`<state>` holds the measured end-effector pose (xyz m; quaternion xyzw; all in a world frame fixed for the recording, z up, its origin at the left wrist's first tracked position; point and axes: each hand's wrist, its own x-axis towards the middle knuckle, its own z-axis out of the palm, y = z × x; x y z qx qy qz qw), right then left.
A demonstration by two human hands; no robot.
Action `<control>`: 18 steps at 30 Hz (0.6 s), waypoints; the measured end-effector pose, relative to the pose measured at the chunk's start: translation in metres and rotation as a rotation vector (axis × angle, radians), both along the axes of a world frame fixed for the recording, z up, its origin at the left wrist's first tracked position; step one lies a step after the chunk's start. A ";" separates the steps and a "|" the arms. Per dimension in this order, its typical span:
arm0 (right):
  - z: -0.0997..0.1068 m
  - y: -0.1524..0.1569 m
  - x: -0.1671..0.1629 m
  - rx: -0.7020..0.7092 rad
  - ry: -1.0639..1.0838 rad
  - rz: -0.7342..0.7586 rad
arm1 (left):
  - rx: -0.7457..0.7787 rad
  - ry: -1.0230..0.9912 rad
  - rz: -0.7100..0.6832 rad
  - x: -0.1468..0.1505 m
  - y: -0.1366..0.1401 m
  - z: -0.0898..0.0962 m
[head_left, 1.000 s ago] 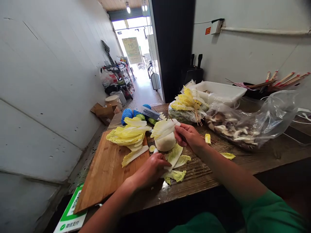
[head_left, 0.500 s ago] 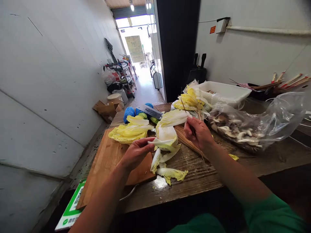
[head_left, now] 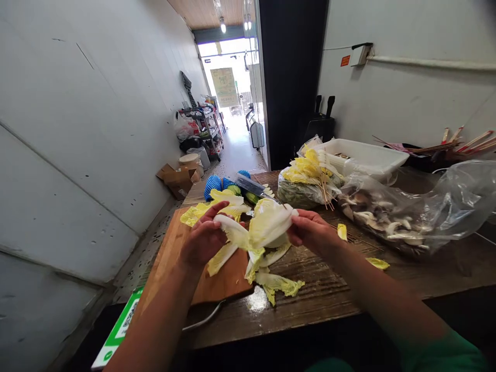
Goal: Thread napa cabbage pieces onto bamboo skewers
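My left hand (head_left: pixel 203 237) is closed on the white rib end of a narrow napa cabbage leaf (head_left: pixel 234 232). My right hand (head_left: pixel 313 231) pinches the stem end of a broader cabbage leaf (head_left: pixel 269 225), where a small dark skewer tip seems to poke out. Both leaves meet and overlap between my hands, above the table. Below them, loose cabbage pieces (head_left: pixel 281 284) lie on the wood, and another leaf (head_left: pixel 221 258) rests on the cutting board (head_left: pixel 170 258). Most of the cabbage behind the held leaves is hidden.
A knife (head_left: pixel 250 184) lies behind, by cucumbers and blue foam netting (head_left: pixel 213 187). Skewered cabbage leaves (head_left: pixel 308 166) sit atop a plastic-wrapped bundle at the back. To the right are a bag of mushrooms (head_left: pixel 391 222) and a white plastic tub (head_left: pixel 368 160).
My hands have brought the two leaves together, the right-hand leaf coming down and left. A leaf piece now lies on the cutting board below my left hand. The view has tilted slightly upward.
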<state>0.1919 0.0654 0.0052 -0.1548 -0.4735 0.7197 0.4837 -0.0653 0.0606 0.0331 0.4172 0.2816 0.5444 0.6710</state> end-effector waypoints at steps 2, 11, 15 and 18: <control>-0.004 -0.002 -0.004 -0.006 -0.042 0.098 | 0.000 -0.004 -0.007 0.000 -0.001 0.001; -0.015 -0.012 -0.026 -0.099 -0.254 0.251 | -0.183 0.109 -0.061 0.015 0.001 -0.002; -0.018 -0.012 -0.031 -0.113 -0.314 0.208 | -0.350 0.162 -0.068 0.019 -0.002 -0.009; -0.022 -0.012 -0.034 -0.137 -0.315 0.211 | -0.415 0.157 -0.090 0.022 -0.005 -0.015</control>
